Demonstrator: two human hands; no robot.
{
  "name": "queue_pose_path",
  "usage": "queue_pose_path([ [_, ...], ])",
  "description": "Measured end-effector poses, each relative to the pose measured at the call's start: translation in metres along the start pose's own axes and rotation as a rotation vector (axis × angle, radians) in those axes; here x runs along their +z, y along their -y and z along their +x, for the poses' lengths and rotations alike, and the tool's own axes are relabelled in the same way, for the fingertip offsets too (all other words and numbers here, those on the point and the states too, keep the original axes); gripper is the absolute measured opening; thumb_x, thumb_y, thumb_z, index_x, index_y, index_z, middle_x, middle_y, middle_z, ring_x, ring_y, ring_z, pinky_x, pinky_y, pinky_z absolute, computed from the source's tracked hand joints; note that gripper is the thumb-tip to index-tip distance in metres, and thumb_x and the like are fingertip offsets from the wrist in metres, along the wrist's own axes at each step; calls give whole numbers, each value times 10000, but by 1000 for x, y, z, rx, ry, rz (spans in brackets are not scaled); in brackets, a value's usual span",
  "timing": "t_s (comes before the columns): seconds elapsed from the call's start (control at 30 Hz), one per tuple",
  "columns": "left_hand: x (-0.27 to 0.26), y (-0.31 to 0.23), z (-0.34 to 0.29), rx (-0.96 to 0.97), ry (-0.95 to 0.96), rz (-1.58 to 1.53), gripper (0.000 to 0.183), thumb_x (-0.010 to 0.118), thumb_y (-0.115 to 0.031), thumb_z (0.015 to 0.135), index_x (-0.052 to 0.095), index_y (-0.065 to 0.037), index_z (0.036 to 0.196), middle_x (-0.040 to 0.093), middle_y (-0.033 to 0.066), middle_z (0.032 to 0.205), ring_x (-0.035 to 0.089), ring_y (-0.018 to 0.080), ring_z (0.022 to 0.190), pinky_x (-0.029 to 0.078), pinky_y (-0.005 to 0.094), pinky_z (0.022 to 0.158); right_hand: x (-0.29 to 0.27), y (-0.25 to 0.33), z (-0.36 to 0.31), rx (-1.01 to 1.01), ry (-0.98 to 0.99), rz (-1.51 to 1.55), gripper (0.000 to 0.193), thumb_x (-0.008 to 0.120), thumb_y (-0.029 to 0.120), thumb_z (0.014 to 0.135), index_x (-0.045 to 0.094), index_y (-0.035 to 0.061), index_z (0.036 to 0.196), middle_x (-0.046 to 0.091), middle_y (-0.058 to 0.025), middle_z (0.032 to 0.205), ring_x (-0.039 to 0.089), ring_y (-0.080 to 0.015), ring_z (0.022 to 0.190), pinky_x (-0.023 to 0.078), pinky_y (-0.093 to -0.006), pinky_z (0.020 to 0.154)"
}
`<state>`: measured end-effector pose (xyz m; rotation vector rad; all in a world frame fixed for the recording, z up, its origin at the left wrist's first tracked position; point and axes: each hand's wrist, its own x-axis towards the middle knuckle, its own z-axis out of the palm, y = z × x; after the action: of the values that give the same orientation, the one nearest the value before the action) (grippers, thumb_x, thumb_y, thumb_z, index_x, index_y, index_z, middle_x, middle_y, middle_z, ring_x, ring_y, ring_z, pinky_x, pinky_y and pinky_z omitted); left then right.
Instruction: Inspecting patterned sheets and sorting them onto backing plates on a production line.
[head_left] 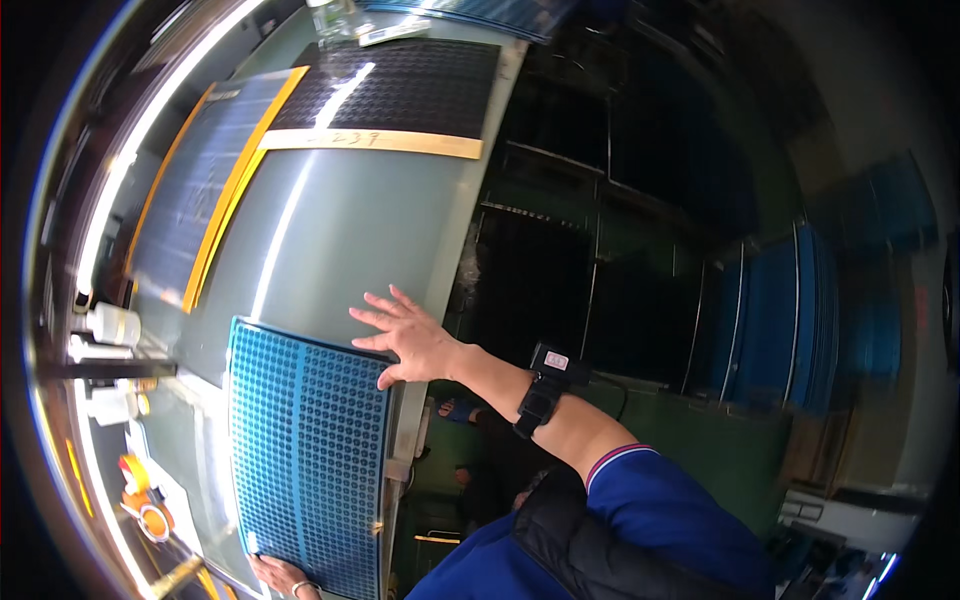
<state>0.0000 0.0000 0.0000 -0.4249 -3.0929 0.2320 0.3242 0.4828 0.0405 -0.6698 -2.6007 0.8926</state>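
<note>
- Left hand (283, 577) at near edge of blue rectangular sheet with dotted surface (300, 450); can't tell if its fingers grip.
- Sheet lies on smooth grey-green tabletop (370, 225).
- Right hand (415, 343) at sheet's far right corner, fingers spread apart.
- Beyond: dark yellow-edged panel (205, 180), black textured sheet (420, 85) with pale strip (430, 146).

Upper bench: black, textured rectangular sheet (420, 85), with a pale, narrow, handwritten-on strip (420, 147) along its near edge. Left of it, a dark bluish rectangular panel with yellow borders (205, 185). Beyond the sheet, a clear transparent bottle (328, 20) beside a small, flat white object (395, 33). Lower left: round orange roll (155, 521). Far right: upright blue sheets (785, 320), grouped side by side.
</note>
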Motion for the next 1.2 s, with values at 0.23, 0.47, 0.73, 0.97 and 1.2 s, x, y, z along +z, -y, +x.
queue_pose_path([
  [0.23, 15, -15, -11, 42, -38, -4, 524, 274, -359, 962, 262, -61, 1394, 271, 157, 1433, 219, 266, 1341, 129, 362, 1106, -25, -8, -25, 96, -70, 161, 433, 787, 312, 596, 682, 194, 1000, 379, -28, 1376, 194, -213, 1341, 28, -420, 1135],
  [0.47, 10, -27, -2, 51, -58, 9, 534, 267, -365, 963, 257, -48, 1392, 262, 160, 1436, 210, 268, 1344, 120, 369, 1106, -23, -4, -18, 205, -31, 201, 278, 771, 187, 639, 696, 214, 906, 381, -6, 1341, 206, -213, 1323, 49, -412, 1134],
  [0.73, 9, -38, 5, 43, -66, -17, 546, 258, -373, 963, 251, -34, 1390, 251, 164, 1440, 200, 270, 1347, 110, 377, 1106, -23, 6, -7, 299, 18, 150, 377, 734, 97, 674, 554, 143, 1002, 316, -49, 1312, 153, -246, 1330, 40, -437, 1125],
  [0.97, 10, -38, 7, 38, -65, -36, 557, 250, -380, 964, 247, -21, 1389, 242, 167, 1443, 191, 272, 1350, 102, 384, 1106, 64, 83, 10, -340, 212, -266, 586, 639, 324, 782, 433, 120, 1291, 298, -134, 1415, 122, -280, 1369, 11, -495, 1112],
  [1.2, 12, -22, 4, 52, -88, -46, 568, 242, -387, 964, 242, -8, 1387, 233, 170, 1446, 182, 274, 1353, 93, 391, 1106, 127, 76, 105, -343, 78, -67, 669, 459, 540, 836, 411, 75, 1314, 343, -93, 1406, 273, -238, 1316, 73, -465, 1112],
])
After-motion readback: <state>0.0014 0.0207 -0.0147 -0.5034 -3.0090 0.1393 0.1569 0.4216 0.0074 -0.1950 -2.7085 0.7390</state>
